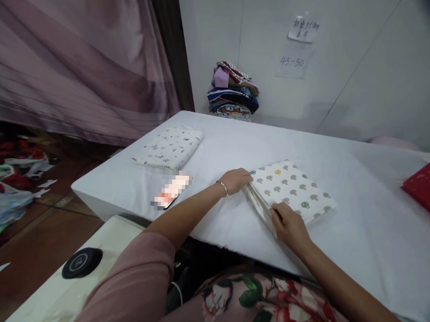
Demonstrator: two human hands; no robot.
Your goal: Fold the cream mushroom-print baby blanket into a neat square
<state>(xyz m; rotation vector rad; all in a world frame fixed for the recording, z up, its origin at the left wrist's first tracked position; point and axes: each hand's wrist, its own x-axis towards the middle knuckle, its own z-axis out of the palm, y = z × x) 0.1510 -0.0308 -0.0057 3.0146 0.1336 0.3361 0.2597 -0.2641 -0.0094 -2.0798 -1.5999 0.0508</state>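
A folded white cloth with grey mushroom prints (pixel 291 186) lies on the white-covered table (pixel 216 142), its layered near edge slightly apart. My left hand (pixel 236 180), with a bracelet at the wrist, is closed on the cloth's left corner. At the near corner, my right hand (pixel 290 226) pinches the layers of the same cloth between thumb and fingers. Another folded white cloth with small dark prints (pixel 170 148) rests at the table's far left, touched by neither hand.
A phone (pixel 172 191), partly pixelated, lies left of my left forearm. Folded clothes (pixel 233 92) are stacked beyond the table by the wall. Something red (pixel 428 186) sits at the right edge. A black round object (pixel 82 262) rests on a pale surface at lower left.
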